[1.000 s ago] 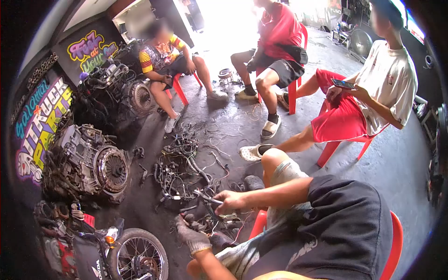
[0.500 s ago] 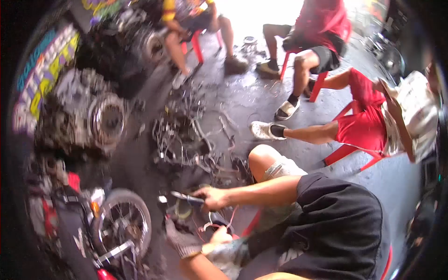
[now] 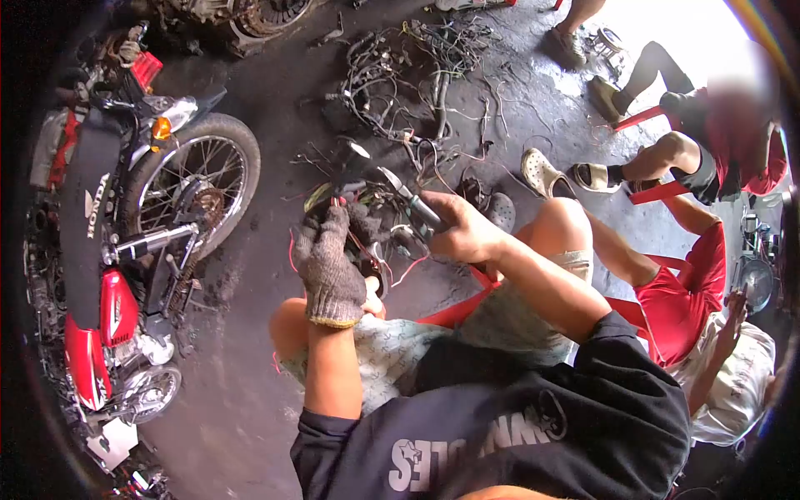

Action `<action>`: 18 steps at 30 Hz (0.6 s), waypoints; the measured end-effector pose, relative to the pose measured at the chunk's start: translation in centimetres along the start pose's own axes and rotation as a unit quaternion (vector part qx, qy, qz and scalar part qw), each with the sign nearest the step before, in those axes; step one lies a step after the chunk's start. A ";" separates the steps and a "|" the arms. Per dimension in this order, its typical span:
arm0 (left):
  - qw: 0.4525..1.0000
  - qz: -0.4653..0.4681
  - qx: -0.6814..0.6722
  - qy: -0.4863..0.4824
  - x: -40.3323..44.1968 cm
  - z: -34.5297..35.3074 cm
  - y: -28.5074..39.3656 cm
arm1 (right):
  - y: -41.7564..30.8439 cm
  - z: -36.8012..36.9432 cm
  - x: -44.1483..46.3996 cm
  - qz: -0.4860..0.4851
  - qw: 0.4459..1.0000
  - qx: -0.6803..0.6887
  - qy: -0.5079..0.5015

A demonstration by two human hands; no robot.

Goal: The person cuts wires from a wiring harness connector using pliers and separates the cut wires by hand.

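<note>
My left hand (image 3: 329, 267), in a grey knit glove with a yellow-edged cuff, is closed in front of my lap. Its fingertips pinch a thin wire (image 3: 338, 201) with a red part showing. Just beyond those fingers is a yellow-green wire loop (image 3: 317, 197). My right hand (image 3: 467, 229), bare, is wrapped around the dark handles of a pair of pliers (image 3: 408, 193). The metal jaws point up and left, a short way from the gloved fingers and apart from them. A loose red wire (image 3: 410, 268) hangs between the hands.
A tangled wiring harness (image 3: 367, 83) lies on the dark floor ahead. To the left stands a red and black motorcycle (image 3: 100, 217); an engine part (image 3: 267, 21) is at the top. On the right, people sit on red stools, including one in red shorts (image 3: 683, 292).
My view has swung down and left, bringing the motorcycle and both hands more fully into sight. The pliers stay in my right hand, and the gloved hand now points upward, nearer the jaws.
</note>
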State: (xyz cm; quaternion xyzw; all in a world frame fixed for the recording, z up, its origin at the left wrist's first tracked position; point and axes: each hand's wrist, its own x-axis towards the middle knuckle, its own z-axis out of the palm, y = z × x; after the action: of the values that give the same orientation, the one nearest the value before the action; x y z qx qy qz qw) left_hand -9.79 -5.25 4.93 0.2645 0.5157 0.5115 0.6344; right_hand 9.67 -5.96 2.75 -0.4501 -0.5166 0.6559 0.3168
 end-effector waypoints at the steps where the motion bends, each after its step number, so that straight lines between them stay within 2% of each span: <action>1: 1.000 -0.008 -0.003 0.005 -0.1 0.2 0.0 | -0.4 -0.2 -0.7 0.013 1.000 -0.003 0.008; 4: 0.999 -0.049 0.001 -0.015 -0.9 2.2 0.5 | 0.1 -0.4 -1.1 0.024 0.999 -0.029 -0.002; 5: 0.998 -0.058 0.001 -0.013 -0.8 2.3 0.1 | 0.8 -0.5 -1.1 -0.015 1.000 -0.012 -0.003; 6: 0.996 -0.041 0.060 -0.044 -0.8 2.5 -0.3 | 1.3 -0.5 -1.1 -0.054 0.998 0.006 -0.003; 7: 0.990 -0.024 0.119 -0.076 -0.8 2.7 -0.7 | 1.6 -0.6 -1.3 -0.040 0.999 0.016 0.008; 9: 0.990 -0.018 0.119 -0.073 -0.6 2.9 -1.4 | 2.0 -1.0 -1.3 -0.096 0.994 0.041 0.022; 11: 0.991 0.003 0.117 -0.059 -0.5 2.7 -2.0 | 2.3 -1.7 -1.6 -0.088 0.996 0.026 0.020; 12: 0.993 -0.016 0.107 -0.037 -0.4 2.7 -1.9 | 1.8 -2.1 -2.0 -0.033 0.999 -0.002 0.021; 13: 0.993 -0.018 0.108 -0.037 -0.3 2.9 -1.7 | 1.6 -2.3 -2.1 -0.032 0.999 0.000 0.021; 15: 0.992 -0.091 -0.072 -0.054 -0.2 3.1 -1.3 | 1.1 -2.2 -2.6 -0.087 0.989 -0.024 0.120; 16: 0.993 -0.094 -0.061 -0.040 0.1 3.1 -1.5 | 0.5 -2.1 -3.1 -0.029 0.987 0.022 0.157; 18: 0.993 -0.084 -0.045 -0.073 0.0 3.3 -1.9 | 1.5 -2.4 -2.5 -0.061 0.977 0.059 0.196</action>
State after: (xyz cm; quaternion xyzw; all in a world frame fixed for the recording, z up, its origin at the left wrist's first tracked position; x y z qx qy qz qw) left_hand -6.03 -5.29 4.37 0.2281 0.4647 0.4581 0.7226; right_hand 12.92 -7.64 1.80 -0.5182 -0.4313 0.5639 0.4770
